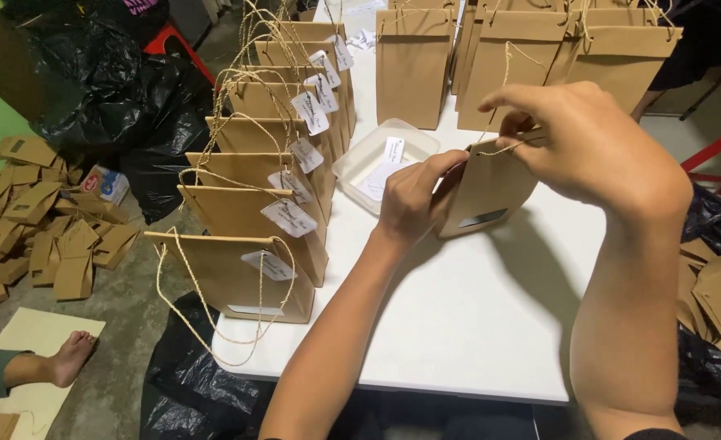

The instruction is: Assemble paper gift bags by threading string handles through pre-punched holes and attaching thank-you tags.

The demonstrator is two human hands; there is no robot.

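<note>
Left hand steadies the kraft paper bag; right hand fingers pinch its twine handle taut.

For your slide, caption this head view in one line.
Two hands hold a brown paper bag over a white table.

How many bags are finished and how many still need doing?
Done: a row of brown bags with string handles and white tags stands on the white table. In hand: left hand and right hand hold one small bag by its string. Left: flat bags piled on the floor.
</note>
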